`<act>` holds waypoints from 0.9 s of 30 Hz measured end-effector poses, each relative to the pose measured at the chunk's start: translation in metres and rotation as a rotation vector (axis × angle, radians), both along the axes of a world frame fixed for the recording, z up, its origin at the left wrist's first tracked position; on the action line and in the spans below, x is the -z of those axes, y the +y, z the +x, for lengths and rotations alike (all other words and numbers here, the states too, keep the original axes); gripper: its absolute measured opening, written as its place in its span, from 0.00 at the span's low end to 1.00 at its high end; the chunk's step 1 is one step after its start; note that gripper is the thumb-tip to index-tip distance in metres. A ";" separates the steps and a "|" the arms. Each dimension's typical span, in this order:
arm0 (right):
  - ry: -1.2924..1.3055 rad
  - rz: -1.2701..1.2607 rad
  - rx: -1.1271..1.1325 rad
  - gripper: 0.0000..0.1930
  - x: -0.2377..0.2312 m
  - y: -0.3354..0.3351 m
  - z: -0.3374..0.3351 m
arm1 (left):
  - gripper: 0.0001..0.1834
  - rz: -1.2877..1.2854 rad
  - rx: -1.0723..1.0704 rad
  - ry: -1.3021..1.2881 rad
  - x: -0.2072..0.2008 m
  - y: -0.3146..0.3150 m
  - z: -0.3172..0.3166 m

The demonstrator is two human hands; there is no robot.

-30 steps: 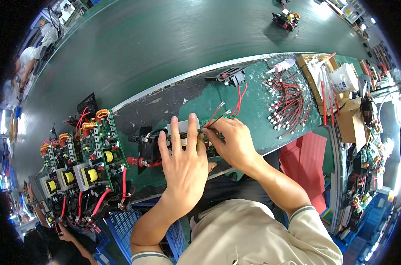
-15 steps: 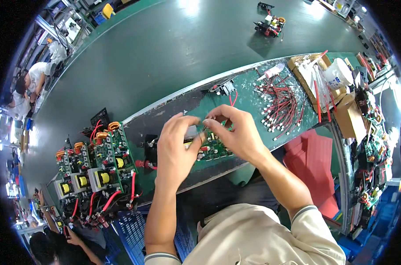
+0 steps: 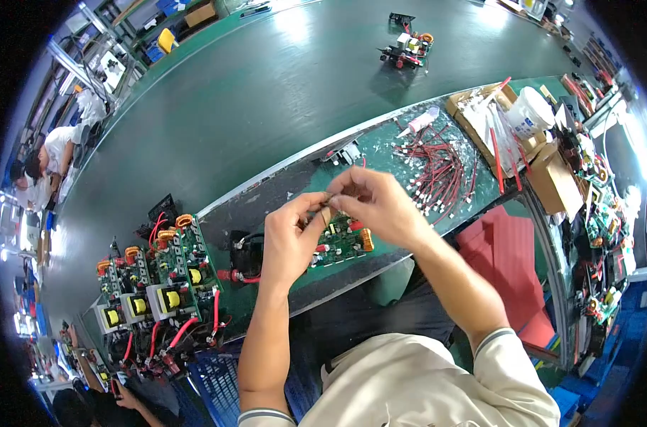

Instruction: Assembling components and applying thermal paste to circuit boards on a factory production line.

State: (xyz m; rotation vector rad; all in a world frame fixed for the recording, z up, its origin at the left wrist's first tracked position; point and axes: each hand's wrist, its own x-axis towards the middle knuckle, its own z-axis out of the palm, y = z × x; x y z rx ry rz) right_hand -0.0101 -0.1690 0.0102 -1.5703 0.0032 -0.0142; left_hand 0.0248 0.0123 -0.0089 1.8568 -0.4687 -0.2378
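My left hand (image 3: 289, 229) and my right hand (image 3: 377, 205) meet fingertip to fingertip over the bench. Both are closed in a pinch; whatever is between the fingers is too small and covered to make out. Below them lies a green circuit board (image 3: 343, 248) with a copper-wound coil (image 3: 367, 240) at its right end, partly hidden by my hands. Left of my left hand sits a black part (image 3: 244, 253) with a red lead. Just beyond my right hand stands a grey and black component (image 3: 346, 153).
Several assembled circuit boards (image 3: 168, 269) stand in a row at left. Red-and-black wire leads (image 3: 437, 171) lie piled at right, near a glue bottle (image 3: 422, 121), a cardboard box (image 3: 473, 132) and a white tub (image 3: 530, 114). Another assembly (image 3: 407, 50) rests on the green conveyor belt (image 3: 217, 128). Co-workers are at far left.
My hands have drawn together, fingertips now meeting. More of the circuit board and its coil shows beneath them. The assembly on the belt appears farther left as the view shifts.
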 end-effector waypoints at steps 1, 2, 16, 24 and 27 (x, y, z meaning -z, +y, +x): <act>-0.070 -0.195 -0.015 0.10 -0.012 -0.003 0.010 | 0.11 0.007 -0.065 0.018 0.007 0.005 0.002; -0.137 -0.391 -0.022 0.12 -0.019 -0.008 0.021 | 0.11 0.005 -0.073 0.023 0.007 0.005 0.002; -0.143 -1.585 -0.086 0.12 -0.017 -0.016 0.106 | 0.10 -0.148 -0.040 -0.020 -0.002 0.008 -0.009; -0.040 0.001 0.534 0.16 0.064 -0.065 -0.037 | 0.12 -0.032 0.157 -0.037 0.008 -0.039 -0.009; 0.028 0.226 0.618 0.18 0.085 -0.041 -0.059 | 0.12 0.092 0.154 -0.084 0.019 -0.050 -0.012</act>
